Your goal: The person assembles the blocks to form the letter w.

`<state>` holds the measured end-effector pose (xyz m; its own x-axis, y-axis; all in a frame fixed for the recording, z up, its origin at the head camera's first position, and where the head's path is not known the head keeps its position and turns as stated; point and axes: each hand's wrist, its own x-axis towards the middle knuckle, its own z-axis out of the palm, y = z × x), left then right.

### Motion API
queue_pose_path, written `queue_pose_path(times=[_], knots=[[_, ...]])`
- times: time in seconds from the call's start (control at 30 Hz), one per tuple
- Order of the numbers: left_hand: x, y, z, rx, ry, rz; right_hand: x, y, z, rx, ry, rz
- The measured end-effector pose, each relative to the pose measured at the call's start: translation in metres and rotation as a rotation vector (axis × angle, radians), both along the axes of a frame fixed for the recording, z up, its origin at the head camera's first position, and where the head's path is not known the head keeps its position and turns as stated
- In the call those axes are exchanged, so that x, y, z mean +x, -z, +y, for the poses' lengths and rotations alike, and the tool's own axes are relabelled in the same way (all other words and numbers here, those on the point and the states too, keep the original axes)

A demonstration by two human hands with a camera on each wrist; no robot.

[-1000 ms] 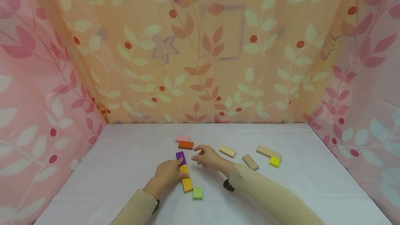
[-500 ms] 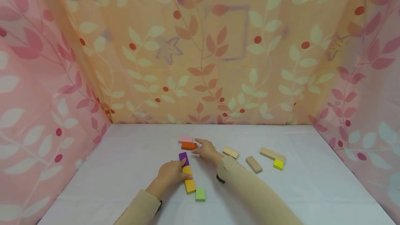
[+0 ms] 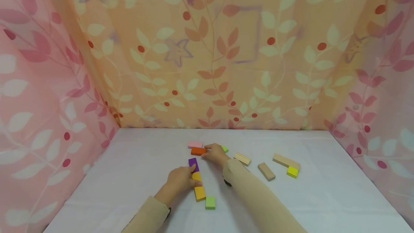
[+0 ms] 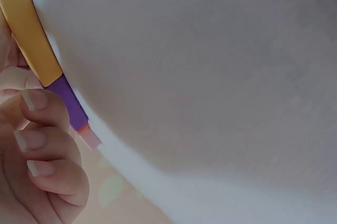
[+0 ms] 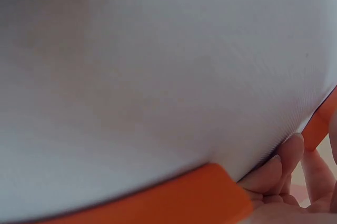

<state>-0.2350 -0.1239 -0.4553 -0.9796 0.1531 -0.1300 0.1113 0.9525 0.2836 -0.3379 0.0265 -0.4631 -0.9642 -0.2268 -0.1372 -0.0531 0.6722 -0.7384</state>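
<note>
My left hand (image 3: pixel 179 181) is at a row of flat blocks: a purple block (image 3: pixel 193 163) in front of two yellow blocks (image 3: pixel 199 193). Its thumb and a finger grip the middle yellow block, the finger reaching the purple one. Curled fingers (image 4: pixel 52 176) lie beside the purple block in the left wrist view. My right hand (image 3: pixel 216 154) pinches the right end of an orange-red block (image 3: pixel 198 151), which lies against a pink block (image 3: pixel 195 144). In the right wrist view, another orange surface (image 5: pixel 158 203) fills the lower edge, close to the camera.
Near the left hand lies a light green block (image 3: pixel 210 202). Another green block (image 3: pixel 224 149) shows partly behind the right hand. To the right lie a ridged wooden block (image 3: pixel 242 158), plain wooden blocks (image 3: pixel 266 171) and a yellow cube (image 3: pixel 292 172). Patterned cloth walls surround the white table.
My right hand has moved forward and left to the orange-red block, its thumb and index closing on its end. The far green block has come into sight. The left hand stays at the row.
</note>
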Motion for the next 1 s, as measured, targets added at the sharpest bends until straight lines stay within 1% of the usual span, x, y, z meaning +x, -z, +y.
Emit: queue_pose_path(times=[0.13,0.27,0.37,0.47,0.53,0.63,0.73,0.83,1.0], knots=[[0.0,0.001,0.003,-0.023,0.015,0.015,-0.001,0.001,0.002,0.011,0.008,0.008],[0.0,0.001,0.004,-0.03,0.004,0.013,-0.002,0.0,0.003,0.014,0.006,0.016],[0.0,0.001,0.004,-0.029,-0.002,0.007,-0.001,-0.001,0.004,-0.008,0.016,0.002],[0.0,0.0,0.003,-0.026,0.0,0.007,0.002,-0.003,0.005,-0.035,0.021,0.008],[0.001,-0.001,0.002,-0.028,0.0,0.01,0.005,-0.005,0.007,-0.064,0.018,0.023],[0.002,-0.001,0.001,-0.025,-0.007,0.006,0.011,-0.007,0.012,-0.137,0.015,0.016],[0.002,-0.002,0.0,-0.022,-0.013,-0.004,0.016,-0.01,0.017,-0.18,0.012,0.02],[0.002,-0.002,0.0,-0.018,-0.006,-0.006,0.023,-0.013,0.024,-0.215,0.039,0.0],[0.001,0.001,0.001,-0.005,0.012,0.009,0.032,-0.011,0.036,-0.385,0.103,-0.102]])
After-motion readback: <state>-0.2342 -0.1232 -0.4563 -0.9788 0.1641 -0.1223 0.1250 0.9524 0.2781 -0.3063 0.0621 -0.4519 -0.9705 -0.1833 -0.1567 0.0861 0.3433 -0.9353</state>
